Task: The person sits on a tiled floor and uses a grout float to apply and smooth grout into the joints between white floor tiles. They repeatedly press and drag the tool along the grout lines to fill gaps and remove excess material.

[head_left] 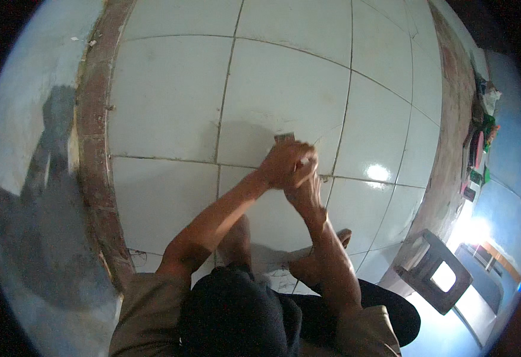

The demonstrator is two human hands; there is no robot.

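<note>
My left hand [279, 165] and my right hand [304, 182] are closed together over the tiled floor, fingers overlapping. A small flat grey-brown piece [284, 137] shows just beyond the knuckles of my left hand; whether it is gripped or lies on the floor, I cannot tell. Between the fingers a small whitish spot [305, 161] is visible, too small to name. The fingers hide most of whatever they hold.
White floor tiles [284, 77] with dark joints spread ahead. A blue wall [34, 149] with a brown base strip [96, 107] runs along the left. At right stand a dark stool [436, 271] and a row of mixed items [480, 140] by the wall.
</note>
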